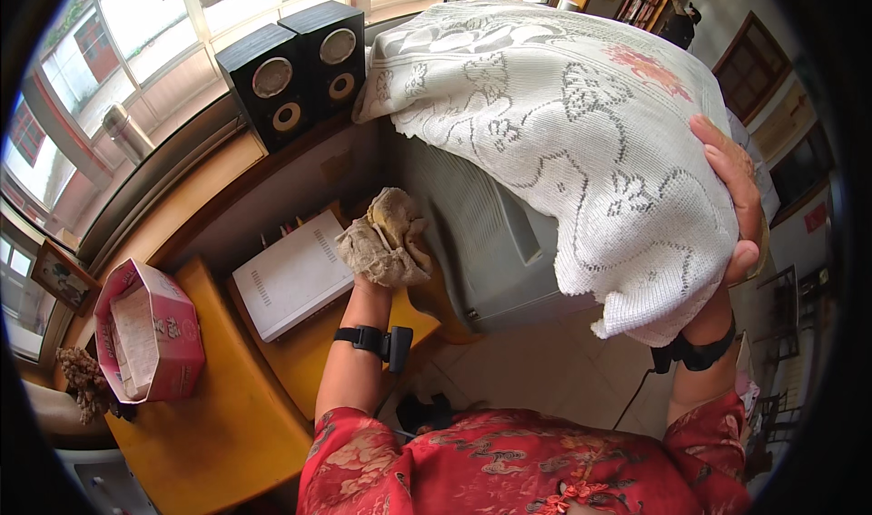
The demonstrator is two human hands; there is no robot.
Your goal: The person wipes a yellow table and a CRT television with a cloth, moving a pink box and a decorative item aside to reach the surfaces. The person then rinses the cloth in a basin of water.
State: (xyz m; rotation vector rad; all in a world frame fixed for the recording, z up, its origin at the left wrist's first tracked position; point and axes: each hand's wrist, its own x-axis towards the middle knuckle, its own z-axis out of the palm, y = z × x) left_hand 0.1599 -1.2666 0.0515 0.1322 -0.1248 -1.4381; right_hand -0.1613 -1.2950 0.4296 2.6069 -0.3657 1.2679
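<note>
My left hand [377, 276] grips a crumpled beige cloth [388, 239], which hides most of the fingers. The cloth is beside the grey ridged plastic casing [477, 222] of a large box-shaped appliance, perhaps a television. A white patterned lace cover [531, 127] drapes over the top of that appliance, with one edge hanging over the casing. On the right, my right hand [736, 195] lies against the cover's side, fingers and thumb apart; whether it pinches the fabric cannot be told. Both wrists wear black straps.
Two black speakers [289, 75] stand on the window ledge behind. A white flat box-shaped device [293, 274] lies left of my left hand on a yellow wooden stand. Further left, a pink cardboard box [184, 338] rests by a framed picture [65, 276]. A dark cord [635, 399] hangs near my right wrist.
</note>
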